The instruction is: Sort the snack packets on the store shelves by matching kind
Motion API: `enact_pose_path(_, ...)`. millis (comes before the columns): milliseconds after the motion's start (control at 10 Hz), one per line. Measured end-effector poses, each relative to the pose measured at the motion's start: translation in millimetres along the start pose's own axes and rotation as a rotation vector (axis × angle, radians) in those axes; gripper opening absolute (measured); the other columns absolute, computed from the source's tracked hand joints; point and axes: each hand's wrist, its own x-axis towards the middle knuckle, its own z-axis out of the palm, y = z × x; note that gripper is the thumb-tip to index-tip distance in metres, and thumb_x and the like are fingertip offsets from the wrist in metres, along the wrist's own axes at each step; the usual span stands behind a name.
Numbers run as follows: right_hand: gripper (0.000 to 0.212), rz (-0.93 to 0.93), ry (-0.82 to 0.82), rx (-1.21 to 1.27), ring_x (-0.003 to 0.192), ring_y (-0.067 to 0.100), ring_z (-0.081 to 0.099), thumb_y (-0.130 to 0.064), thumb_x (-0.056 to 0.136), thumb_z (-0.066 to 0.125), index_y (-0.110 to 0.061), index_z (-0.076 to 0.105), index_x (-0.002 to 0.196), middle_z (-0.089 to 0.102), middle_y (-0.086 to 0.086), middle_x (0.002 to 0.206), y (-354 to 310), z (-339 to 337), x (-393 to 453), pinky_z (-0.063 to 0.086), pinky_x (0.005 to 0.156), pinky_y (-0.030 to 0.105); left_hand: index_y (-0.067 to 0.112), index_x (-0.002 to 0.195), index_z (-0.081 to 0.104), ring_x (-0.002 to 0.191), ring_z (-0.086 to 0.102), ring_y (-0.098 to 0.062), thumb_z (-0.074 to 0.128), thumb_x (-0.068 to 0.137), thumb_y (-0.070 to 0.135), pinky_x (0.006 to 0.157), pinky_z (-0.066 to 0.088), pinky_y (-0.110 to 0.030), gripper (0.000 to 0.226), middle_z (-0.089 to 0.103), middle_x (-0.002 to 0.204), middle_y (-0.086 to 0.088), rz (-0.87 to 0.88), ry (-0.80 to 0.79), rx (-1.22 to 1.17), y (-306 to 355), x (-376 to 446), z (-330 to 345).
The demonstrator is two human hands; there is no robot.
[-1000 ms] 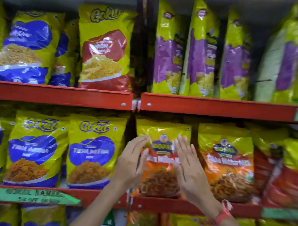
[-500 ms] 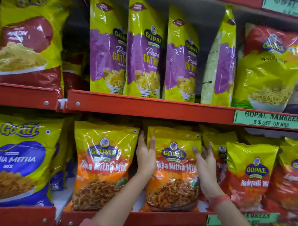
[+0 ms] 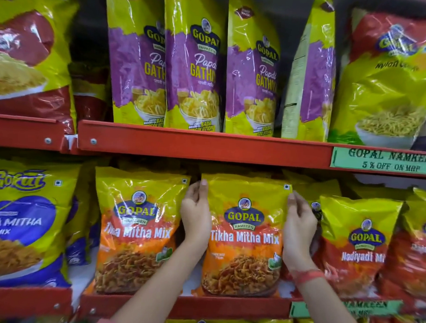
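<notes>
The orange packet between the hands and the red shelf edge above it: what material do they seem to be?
Orange packet: likely thin glossy plastic film; it shows creases and glare. Red shelf edge: probably painted metal, smooth, fixed with screws.

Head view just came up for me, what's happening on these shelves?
A person is working on the lower shelf. The left hand and right hand flank an orange Tikha Mitha Mix packet, fingers on its upper side edges, holding it upright. A matching packet stands just to its left and a Nadiyadi Mix packet to its right. Purple Papdi Gathiya packets fill the shelf above.
</notes>
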Motion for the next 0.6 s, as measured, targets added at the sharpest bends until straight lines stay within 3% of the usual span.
enact_pose_path(100,0.056,-0.456,-0.128,-0.437,0.149,0.012,0.024,-0.043,0.101,0.036,-0.020,0.027,0.152,0.034,-0.001,0.158,17.7,-5.6,-26.6,0.026,0.117,0.026,0.026,0.148,0.027,0.137,0.033,0.008,0.036,0.100,0.042,0.112,0.031,-0.018,0.052,0.036,0.154,0.010,0.375,-0.141,0.352,-25.7,-24.3,-12.0)
enact_pose_path(200,0.064,-0.768,-0.261,-0.794,0.154,0.018,0.005,-0.037,0.101,0.034,-0.011,0.013,0.156,0.013,0.005,0.166,43.7,-8.4,-48.3,0.009,0.125,0.035,0.016,0.154,0.005,0.152,0.003,-0.015,0.033,0.101,0.035,0.124,0.000,-0.031,0.063,0.004,0.165,-0.003,0.740,-0.241,0.752,-60.5,-42.9,-24.3)
enact_pose_path(300,0.062,-0.848,-0.379,-1.017,0.152,0.023,0.016,-0.040,0.101,0.030,-0.005,0.023,0.153,0.018,0.009,0.164,67.3,-15.9,-61.0,0.015,0.123,0.046,0.009,0.153,0.008,0.152,0.002,-0.020,0.029,0.100,0.041,0.124,0.002,-0.040,0.065,-0.001,0.164,-0.007,0.820,-0.382,1.035,-89.1,-48.6,-37.7)
enact_pose_path(500,0.063,-0.862,-0.385,-1.140,0.152,0.022,0.017,-0.042,0.102,0.022,-0.005,0.026,0.152,0.019,0.009,0.164,69.4,-22.3,-67.9,0.018,0.121,0.050,0.009,0.153,0.006,0.152,0.001,-0.018,0.026,0.100,0.048,0.121,0.009,-0.040,0.068,0.001,0.164,-0.007,0.850,-0.472,1.183,-83.4,-44.6,-53.5)
enact_pose_path(600,0.063,-0.860,-0.374,-1.066,0.153,0.022,0.015,-0.043,0.103,0.020,-0.004,0.026,0.152,0.021,0.010,0.163,50.0,-9.6,-90.2,0.016,0.122,0.049,0.009,0.153,0.006,0.152,0.003,-0.017,0.027,0.101,0.045,0.121,0.009,-0.040,0.067,0.002,0.164,-0.006,0.914,-0.527,1.157,-65.4,-48.1,-80.5)
